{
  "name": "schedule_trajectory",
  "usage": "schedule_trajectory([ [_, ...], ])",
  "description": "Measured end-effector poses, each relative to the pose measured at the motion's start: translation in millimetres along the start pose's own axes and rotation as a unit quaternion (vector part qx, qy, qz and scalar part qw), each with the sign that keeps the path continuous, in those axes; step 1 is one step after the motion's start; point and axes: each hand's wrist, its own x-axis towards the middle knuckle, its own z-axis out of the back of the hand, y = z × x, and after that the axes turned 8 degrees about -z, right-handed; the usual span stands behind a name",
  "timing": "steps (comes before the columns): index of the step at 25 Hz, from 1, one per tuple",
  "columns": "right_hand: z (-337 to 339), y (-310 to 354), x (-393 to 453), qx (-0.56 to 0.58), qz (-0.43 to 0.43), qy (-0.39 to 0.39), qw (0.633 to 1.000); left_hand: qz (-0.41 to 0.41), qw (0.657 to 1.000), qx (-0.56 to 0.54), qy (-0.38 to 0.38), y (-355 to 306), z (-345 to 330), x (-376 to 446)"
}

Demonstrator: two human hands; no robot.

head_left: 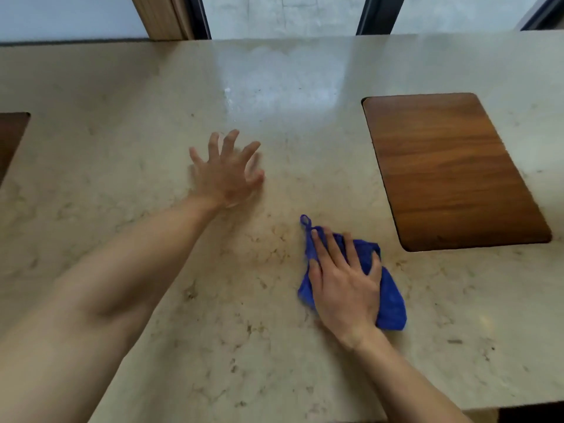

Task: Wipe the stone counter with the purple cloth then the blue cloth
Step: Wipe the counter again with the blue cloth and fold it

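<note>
A crumpled blue cloth (392, 297) lies on the beige stone counter (137, 184), right of centre near the front. My right hand (345, 279) lies flat on top of the cloth, fingers spread, pressing it onto the stone; a small loop of the cloth sticks out past the fingertips. My left hand (227, 172) is further back and to the left, fingers apart, palm down on or just above the bare counter, holding nothing. No purple cloth is in view.
A wooden inset panel (451, 169) sits in the counter at the right, close to the cloth. Another dark wooden inset (10, 138) shows at the left edge. Windows and a wooden post stand behind the counter's far edge. The front edge runs lower right.
</note>
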Motion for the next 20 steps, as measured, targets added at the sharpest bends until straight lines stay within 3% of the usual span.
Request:
schedule_trajectory([
  [4, 9.3, 19.0, 141.4, -0.019, -0.011, -0.029, 0.999, 0.006, 0.999, -0.032, 0.04, 27.3, -9.8, 9.6],
  [7, 20.3, 32.5, 236.5, -0.005, -0.042, -0.006, 0.999, 0.011, 0.998, -0.035, 0.048, 24.4, -10.9, 6.8],
  [16, 46.5, 84.5, 514.0, 0.027, -0.101, -0.024, 0.994, -0.029, 0.999, -0.019, -0.013, 27.2, -18.7, 9.1],
  [20, 43.2, 158.7, 551.4, 0.04, -0.02, -0.008, 0.999, -0.03, 0.999, -0.021, -0.033, 25.6, -20.0, 7.4],
])
